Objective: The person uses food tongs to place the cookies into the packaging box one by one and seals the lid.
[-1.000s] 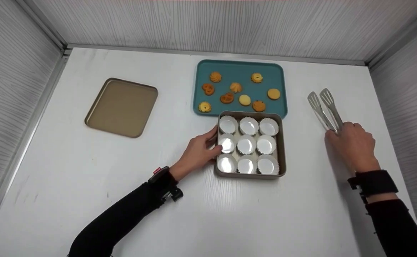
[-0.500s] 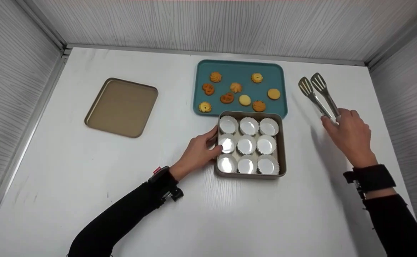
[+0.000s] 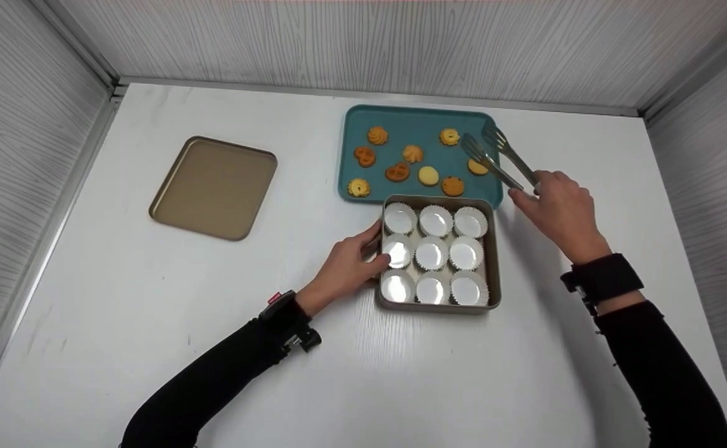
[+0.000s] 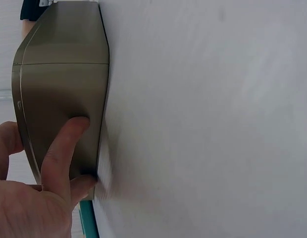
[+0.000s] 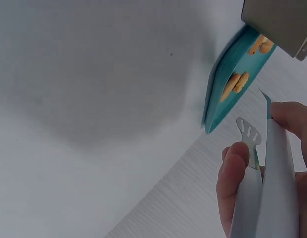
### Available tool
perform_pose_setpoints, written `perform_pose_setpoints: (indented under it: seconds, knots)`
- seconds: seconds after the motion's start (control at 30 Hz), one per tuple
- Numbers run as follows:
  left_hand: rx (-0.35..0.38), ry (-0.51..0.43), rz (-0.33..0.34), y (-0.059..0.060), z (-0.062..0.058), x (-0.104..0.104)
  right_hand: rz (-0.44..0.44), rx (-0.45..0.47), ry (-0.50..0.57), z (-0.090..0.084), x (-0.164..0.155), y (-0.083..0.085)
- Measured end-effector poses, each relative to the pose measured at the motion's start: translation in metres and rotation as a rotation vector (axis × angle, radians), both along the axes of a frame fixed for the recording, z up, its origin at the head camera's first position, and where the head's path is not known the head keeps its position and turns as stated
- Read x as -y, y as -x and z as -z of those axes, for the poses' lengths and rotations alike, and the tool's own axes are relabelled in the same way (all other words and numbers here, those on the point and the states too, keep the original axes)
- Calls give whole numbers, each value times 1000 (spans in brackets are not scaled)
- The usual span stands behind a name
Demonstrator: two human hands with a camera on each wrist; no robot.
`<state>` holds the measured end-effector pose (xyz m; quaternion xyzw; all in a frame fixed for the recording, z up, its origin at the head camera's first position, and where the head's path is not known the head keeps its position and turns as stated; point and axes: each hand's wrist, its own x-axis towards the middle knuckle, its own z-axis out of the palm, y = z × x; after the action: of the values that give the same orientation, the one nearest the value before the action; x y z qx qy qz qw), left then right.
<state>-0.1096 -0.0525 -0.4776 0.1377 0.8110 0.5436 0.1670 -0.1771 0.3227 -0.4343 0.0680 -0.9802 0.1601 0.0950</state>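
Note:
My left hand [image 3: 345,267] grips the left wall of a square gold-brown tin [image 3: 493,264]. Its thumb lies over the rim, and in the left wrist view the fingers touch the tin's outer side [image 4: 59,94]. White fluted baking cups [image 3: 431,254] fill the tin in rows. My right hand [image 3: 562,214] holds slotted metal tongs [image 3: 500,173] by their pale handles [image 5: 280,183]. The tongs' two heads are spread apart over the right end of a teal tray [image 3: 394,121], partly covering a round yellow biscuit [image 3: 477,168]. Several other biscuits lie on the tray, including a pretzel-shaped one [image 3: 397,172].
A shallow square gold-brown lid or tray [image 3: 214,186] lies at the left of the white table [image 3: 314,386]. The tin stands against or just over the teal tray's front edge. Grey wood-grain panels [image 3: 363,43] enclose the back and sides.
My right hand has lifted the tongs from the table's right side and carried them left, over the teal tray. My left hand and the tin have stayed in place.

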Motion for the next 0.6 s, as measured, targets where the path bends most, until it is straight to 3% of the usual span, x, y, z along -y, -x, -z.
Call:
perform_pose_setpoints:
  seconds: [0.2,0.6]
  knots:
    - [2,8,2,0,0,0,-9,46,-31,-1,18,14]
    - [3,-46,11,1,2,-1,-37,30,-109,5,40,29]
